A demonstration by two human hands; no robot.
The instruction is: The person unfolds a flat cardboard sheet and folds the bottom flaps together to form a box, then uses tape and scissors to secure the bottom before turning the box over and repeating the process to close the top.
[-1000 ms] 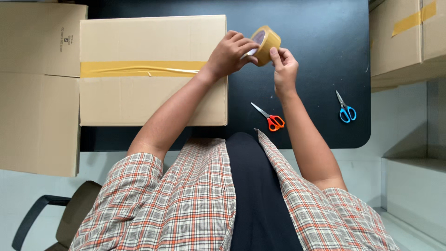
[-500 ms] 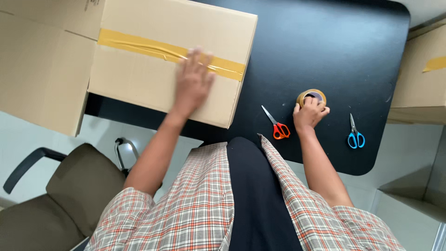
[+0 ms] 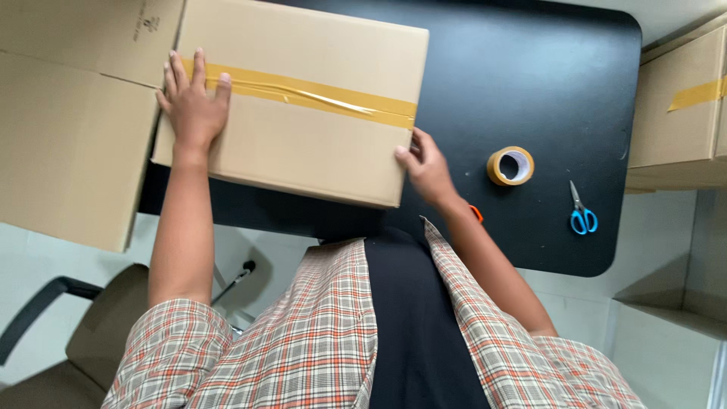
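1. While lying flat and open-fingered in the upper left of the frame, the left hand [image 3: 191,106] is pressing on the taped cardboard box [image 3: 303,106].
2. The right hand [image 3: 425,168] is gripping the box's right edge at centre.
3. A tape roll [image 3: 510,165] and blue scissors [image 3: 581,210] are lying on the black worktop [image 3: 530,83] to the right.
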